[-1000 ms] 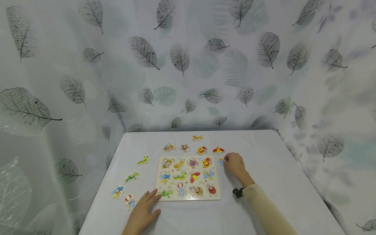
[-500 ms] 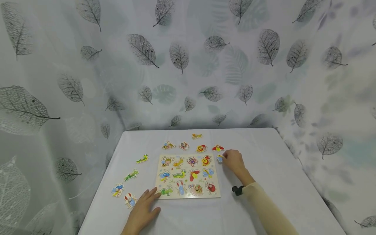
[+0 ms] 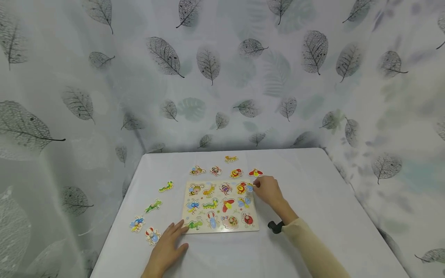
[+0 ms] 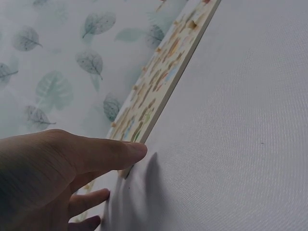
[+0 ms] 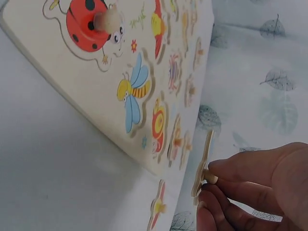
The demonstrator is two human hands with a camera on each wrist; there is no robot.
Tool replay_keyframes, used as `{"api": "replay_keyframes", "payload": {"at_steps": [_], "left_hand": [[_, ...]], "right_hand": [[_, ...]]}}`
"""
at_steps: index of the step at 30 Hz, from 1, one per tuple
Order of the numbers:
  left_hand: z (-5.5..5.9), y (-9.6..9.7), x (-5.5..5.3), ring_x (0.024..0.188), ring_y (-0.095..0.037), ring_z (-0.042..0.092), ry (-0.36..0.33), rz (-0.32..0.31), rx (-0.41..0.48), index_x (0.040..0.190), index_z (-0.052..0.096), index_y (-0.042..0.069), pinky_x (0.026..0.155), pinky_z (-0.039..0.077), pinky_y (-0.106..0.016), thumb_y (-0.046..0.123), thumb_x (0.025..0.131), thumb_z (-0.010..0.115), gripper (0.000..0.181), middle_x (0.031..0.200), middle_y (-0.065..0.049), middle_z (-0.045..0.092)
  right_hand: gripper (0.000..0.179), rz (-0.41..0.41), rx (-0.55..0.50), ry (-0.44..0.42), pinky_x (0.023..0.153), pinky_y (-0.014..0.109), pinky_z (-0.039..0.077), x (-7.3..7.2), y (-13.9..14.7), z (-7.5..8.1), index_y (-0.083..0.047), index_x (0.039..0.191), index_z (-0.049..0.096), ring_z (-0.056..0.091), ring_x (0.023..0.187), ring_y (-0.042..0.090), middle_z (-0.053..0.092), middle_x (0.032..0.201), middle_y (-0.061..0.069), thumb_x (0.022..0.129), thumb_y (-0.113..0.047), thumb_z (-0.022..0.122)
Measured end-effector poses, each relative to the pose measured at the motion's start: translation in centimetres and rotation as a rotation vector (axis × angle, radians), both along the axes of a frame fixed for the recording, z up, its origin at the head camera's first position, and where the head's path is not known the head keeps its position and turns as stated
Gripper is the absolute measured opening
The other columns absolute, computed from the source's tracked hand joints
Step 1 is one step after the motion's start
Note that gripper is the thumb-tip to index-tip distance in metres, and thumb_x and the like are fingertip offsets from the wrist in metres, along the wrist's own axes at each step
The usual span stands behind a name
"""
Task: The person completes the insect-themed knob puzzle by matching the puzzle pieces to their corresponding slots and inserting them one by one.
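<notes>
My right hand point(image 3: 269, 190) pinches a blue-winged bee puzzle piece point(image 3: 249, 187) by its wooden peg, over the upper right corner of the wooden insect puzzle board point(image 3: 240, 230). Close up in the right wrist view, thumb and fingers hold the peg, and the piece point(image 5: 201, 175) stands edge-on, clear of the board point(image 5: 98, 98). The matching blue-winged recess point(image 5: 134, 94) lies in the board, near the ladybug piece point(image 5: 89, 24) with its peg. My left hand point(image 3: 167, 247) rests with spread fingers at the board's lower left corner; its thumb point(image 4: 130, 150) lies across the board's edge in the left wrist view.
Behind the board lie a red-winged piece point(image 3: 255, 172), a red-yellow piece point(image 3: 236, 173), a spider point(image 3: 215, 170), a bee point(image 3: 197, 170) and an orange piece point(image 3: 231, 158). Leftward are a caterpillar point(image 3: 166, 186), a green insect point(image 3: 153, 206), a blue-yellow insect point(image 3: 137, 224) and a beetle point(image 3: 152, 236).
My right hand has lifted the blue-winged piece from the table beside the board and moved left with it, over the board's corner. My left hand stays in place.
</notes>
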State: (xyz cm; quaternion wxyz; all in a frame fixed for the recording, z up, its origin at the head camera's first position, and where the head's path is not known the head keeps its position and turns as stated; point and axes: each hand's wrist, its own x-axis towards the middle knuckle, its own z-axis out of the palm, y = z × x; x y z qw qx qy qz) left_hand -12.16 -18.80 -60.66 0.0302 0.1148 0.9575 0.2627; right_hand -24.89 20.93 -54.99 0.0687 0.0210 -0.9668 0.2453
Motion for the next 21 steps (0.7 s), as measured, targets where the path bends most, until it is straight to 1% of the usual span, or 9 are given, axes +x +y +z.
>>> {"api": "replay_keyframes", "payload": {"at_steps": [4,9,14,17,21], "left_hand": [[0.2,0.0,0.0,0.146,-0.046,0.041,-0.016,0.003,0.005,0.134,0.069,0.018,0.118,0.034,-0.067,0.025,0.083,0.084,0.053,0.157,-0.007,0.053],[0.7,0.3,-0.4,0.147,-0.046,0.040,0.015,-0.004,0.030,0.134,0.069,0.018,0.118,0.034,-0.067,0.023,0.084,0.084,0.053,0.157,-0.007,0.052],[0.9,0.5,-0.7,0.149,-0.044,0.039,0.009,0.012,0.023,0.135,0.069,0.017,0.119,0.034,-0.065,0.022,0.085,0.084,0.053,0.158,-0.006,0.051],[0.8,0.4,-0.5,0.149,-0.044,0.039,0.003,0.020,0.026,0.135,0.069,0.017,0.119,0.034,-0.066,0.022,0.084,0.084,0.053,0.158,-0.006,0.051],[0.5,0.1,0.1,0.148,-0.045,0.040,-0.013,0.017,0.028,0.134,0.069,0.016,0.118,0.034,-0.067,0.023,0.084,0.084,0.053,0.158,-0.006,0.052]], "right_hand": [[0.010,0.051,-0.007,-0.012,0.061,0.027,0.056,0.8,-1.0,0.2,-0.004,0.094,0.081,0.060,0.069,0.013,0.073,0.081,0.001,0.089,-0.013,0.080],[0.006,0.082,0.012,-0.005,0.062,0.028,0.057,1.1,-1.9,0.1,-0.006,0.089,0.080,0.061,0.068,0.011,0.072,0.078,-0.001,0.086,-0.011,0.082],[0.005,0.095,0.022,-0.062,0.063,0.028,0.056,1.1,-2.7,-0.2,-0.009,0.089,0.080,0.060,0.070,0.013,0.070,0.077,-0.003,0.087,-0.013,0.082],[0.005,0.099,0.044,-0.085,0.063,0.027,0.055,1.2,-3.0,-0.8,-0.011,0.088,0.080,0.059,0.070,0.012,0.069,0.076,-0.005,0.087,-0.015,0.082],[0.005,0.112,0.077,-0.105,0.061,0.026,0.053,1.7,-3.4,-1.6,-0.012,0.085,0.079,0.058,0.069,0.011,0.067,0.074,-0.006,0.086,-0.015,0.082]]}}
